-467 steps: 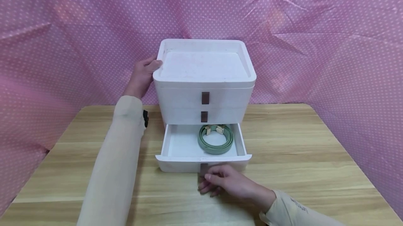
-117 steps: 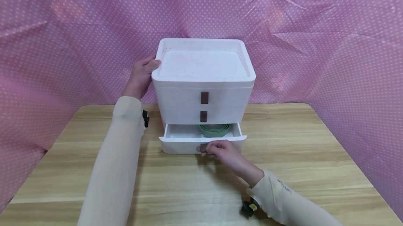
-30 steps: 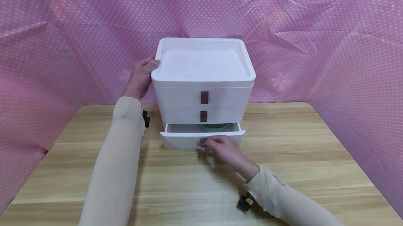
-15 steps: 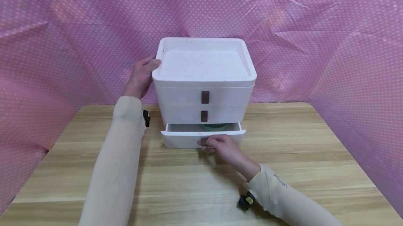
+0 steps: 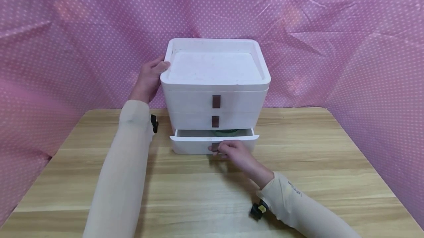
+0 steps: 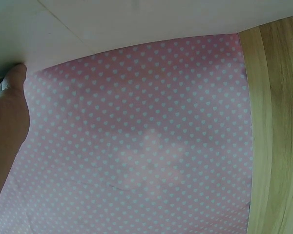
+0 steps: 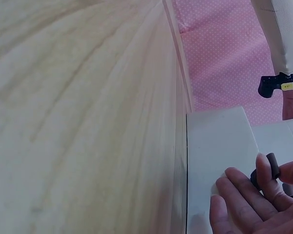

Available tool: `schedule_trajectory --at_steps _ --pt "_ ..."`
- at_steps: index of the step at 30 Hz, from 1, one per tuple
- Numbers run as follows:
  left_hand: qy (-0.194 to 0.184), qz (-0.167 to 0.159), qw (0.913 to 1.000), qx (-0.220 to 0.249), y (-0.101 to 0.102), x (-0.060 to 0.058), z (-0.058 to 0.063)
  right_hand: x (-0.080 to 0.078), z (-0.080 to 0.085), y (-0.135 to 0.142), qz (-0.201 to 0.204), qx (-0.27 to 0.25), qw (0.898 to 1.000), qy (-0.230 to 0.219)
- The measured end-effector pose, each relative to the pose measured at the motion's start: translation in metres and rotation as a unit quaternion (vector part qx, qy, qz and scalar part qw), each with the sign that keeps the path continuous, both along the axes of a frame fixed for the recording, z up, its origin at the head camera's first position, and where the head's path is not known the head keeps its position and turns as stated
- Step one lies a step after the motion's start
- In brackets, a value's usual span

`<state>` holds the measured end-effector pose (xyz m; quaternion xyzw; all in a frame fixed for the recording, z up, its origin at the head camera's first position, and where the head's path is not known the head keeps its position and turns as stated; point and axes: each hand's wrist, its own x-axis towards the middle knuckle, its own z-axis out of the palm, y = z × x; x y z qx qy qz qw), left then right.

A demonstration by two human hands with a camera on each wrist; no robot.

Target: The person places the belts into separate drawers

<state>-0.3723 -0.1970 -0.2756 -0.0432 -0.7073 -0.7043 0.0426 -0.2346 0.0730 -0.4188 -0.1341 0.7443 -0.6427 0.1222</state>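
Note:
A white drawer unit (image 5: 215,68) with brown pull tabs stands on the table in the head view. My left hand (image 5: 148,79) grips its upper left edge, thumb over the rim; the left wrist view catches part of that hand (image 6: 7,122) at the white side wall. The bottom drawer (image 5: 190,146) is pulled partway out. My right hand (image 5: 236,155) pinches the drawer's tab (image 5: 215,147). In the right wrist view the dark tab (image 7: 272,165) sits between thumb and index finger, the other fingers extended along the drawer front. Inside, only a sliver of the coiled green belt (image 5: 228,132) shows.
The wood-grain table (image 5: 198,201) extends in front and to both sides. Pink dotted cloth (image 5: 331,46) hangs close behind and around. A shallow tray top (image 5: 212,65) caps the unit. Black wrist devices (image 5: 257,210) sit under the sleeves.
The bottom drawer has slid inward, hiding most of the belt that lay in full view earlier. My right hand moved with it, only slightly in the last second. My left hand stays put.

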Motion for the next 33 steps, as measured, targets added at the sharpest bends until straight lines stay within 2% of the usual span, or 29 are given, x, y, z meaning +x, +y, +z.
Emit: schedule_trajectory --at_steps 16,25,33 --pt "-0.01 0.001 1.0 0.002 -0.0006 -0.0016 0.0004 -0.0003 0.0061 0.0023 0.006 0.019 1.0 -0.014" --pt "-0.005 0.002 1.0 -0.007 -0.0029 0.0026 0.0006 -0.0017 0.0038 -0.0004 0.007 0.012 1.0 -0.015" --pt "-0.001 -0.002 1.0 -0.006 -0.0009 0.0017 0.0013 -0.0037 0.0016 -0.0006 0.007 0.01 1.0 -0.007"
